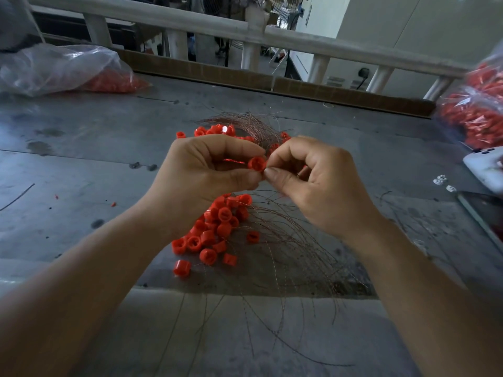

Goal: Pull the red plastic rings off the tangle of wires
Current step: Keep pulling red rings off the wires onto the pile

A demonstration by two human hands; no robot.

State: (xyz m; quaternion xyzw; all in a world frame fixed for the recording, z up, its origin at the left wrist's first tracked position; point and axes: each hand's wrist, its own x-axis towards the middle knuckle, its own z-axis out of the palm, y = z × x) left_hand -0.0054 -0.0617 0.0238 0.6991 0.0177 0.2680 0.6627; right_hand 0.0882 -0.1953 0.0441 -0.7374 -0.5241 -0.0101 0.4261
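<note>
thin copper wires (285,257) fan over the bench's (81,164) near edge, with a heap of loose red rings (215,232) on them mid-bench. above the heap the left hand (206,170) pinches one red ring (256,163) between thumb and forefinger, and the right hand (313,175) pinches its other side. clear bags (54,69) of red parts sit at both far corners.

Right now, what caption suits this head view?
The left hand and right hand pinch one red plastic ring above loose rings and tangled wires.
</note>
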